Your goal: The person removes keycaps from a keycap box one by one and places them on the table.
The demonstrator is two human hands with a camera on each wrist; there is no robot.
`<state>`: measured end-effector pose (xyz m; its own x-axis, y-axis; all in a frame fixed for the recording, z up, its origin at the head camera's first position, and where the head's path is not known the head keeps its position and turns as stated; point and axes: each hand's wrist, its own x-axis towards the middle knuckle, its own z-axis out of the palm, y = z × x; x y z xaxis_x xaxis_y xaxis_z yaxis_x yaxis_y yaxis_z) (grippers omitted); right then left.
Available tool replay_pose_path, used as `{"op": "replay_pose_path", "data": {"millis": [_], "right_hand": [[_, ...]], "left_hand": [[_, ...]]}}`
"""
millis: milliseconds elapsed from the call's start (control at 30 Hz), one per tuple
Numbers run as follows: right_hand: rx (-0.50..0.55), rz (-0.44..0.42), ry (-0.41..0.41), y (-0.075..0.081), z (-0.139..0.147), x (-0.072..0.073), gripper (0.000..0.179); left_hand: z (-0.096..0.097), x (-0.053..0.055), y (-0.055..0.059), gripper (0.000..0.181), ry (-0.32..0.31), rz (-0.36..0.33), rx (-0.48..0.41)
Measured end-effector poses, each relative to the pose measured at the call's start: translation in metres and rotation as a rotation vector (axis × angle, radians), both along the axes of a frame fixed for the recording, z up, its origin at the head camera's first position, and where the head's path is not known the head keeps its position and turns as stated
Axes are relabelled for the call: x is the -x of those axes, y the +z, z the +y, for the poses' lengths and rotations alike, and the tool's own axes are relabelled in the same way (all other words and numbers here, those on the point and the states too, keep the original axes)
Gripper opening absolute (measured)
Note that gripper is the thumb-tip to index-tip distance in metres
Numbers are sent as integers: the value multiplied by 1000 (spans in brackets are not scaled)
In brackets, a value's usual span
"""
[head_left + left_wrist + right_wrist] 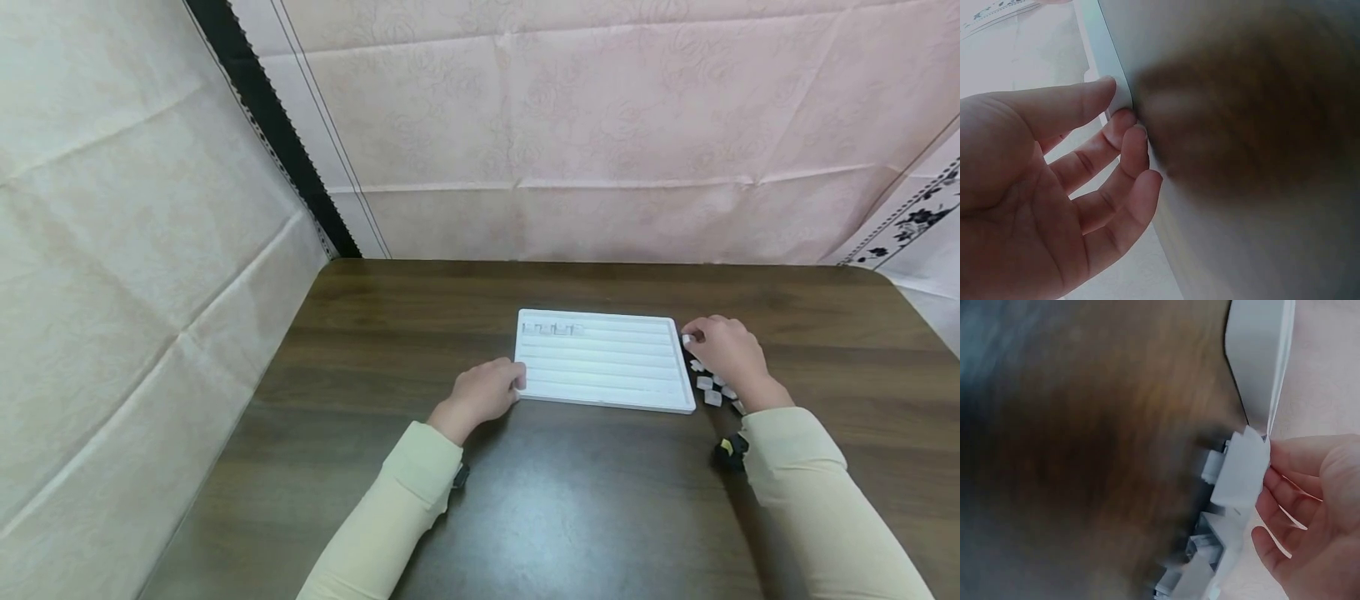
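Note:
A white ridged board (607, 362) lies on the brown table, with a short row of small pieces bearing dark marks at its upper left. My left hand (486, 390) holds the board's lower left corner; in the left wrist view the thumb lies on the board's rim (1112, 62) and the index fingertip is at the corner. By the board's upper right corner, my right hand (723, 346) pinches a small white tile (686, 339) between thumb and fingertips. Several loose white tiles (712, 397) lie beside the board's right edge, partly hidden under that hand.
The wooden table (420, 317) extends around the board on every side. Pale patterned cloth (637, 125) hangs behind its far edge, and more cloth (150, 292) covers the left side. In the right wrist view, white pieces (1238, 472) sit close below the board's end.

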<state>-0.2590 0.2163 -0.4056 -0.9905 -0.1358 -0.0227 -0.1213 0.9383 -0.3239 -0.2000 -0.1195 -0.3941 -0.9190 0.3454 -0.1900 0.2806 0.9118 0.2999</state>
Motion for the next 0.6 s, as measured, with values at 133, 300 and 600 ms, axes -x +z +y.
{"op": "replay_pose_path", "data": {"millis": [133, 300, 600], "right_hand": [[-23, -26, 4, 0, 1, 0, 27], [-38, -53, 6, 0, 4, 0, 29], [5, -41, 11, 6, 5, 2, 31]], "left_hand": [[0, 0, 0, 7, 0, 0, 3], [1, 0, 0, 7, 2, -5, 2], [0, 0, 1, 9, 0, -10, 0]]}}
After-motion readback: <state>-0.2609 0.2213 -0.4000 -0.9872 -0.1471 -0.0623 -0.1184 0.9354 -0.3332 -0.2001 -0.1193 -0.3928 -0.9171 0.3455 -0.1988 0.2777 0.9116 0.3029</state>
